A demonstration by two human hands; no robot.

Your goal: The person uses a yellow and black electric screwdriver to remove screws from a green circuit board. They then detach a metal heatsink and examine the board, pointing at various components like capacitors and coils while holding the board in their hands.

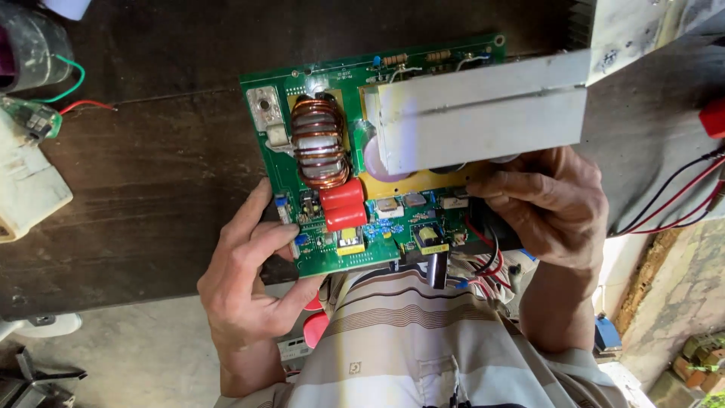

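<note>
both hands grip a green board (332, 249) at its near edge.
left hand (249, 279) and right hand (547, 204) closed on its corners; stiff, fragile, likely heavy under the heatsink (483, 113).

Right hand (551, 208) fingertips behind the green circuit board (332, 249), capacitors under the aluminium heatsink (483, 113)

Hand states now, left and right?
Left hand: closed on the green circuit board's left edge.
Right hand: closed on the board's right edge.

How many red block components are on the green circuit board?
2: the upper red block and the lower red block, stacked just below the copper coil on the circuit board. The metal heatsink may hide others.
</note>
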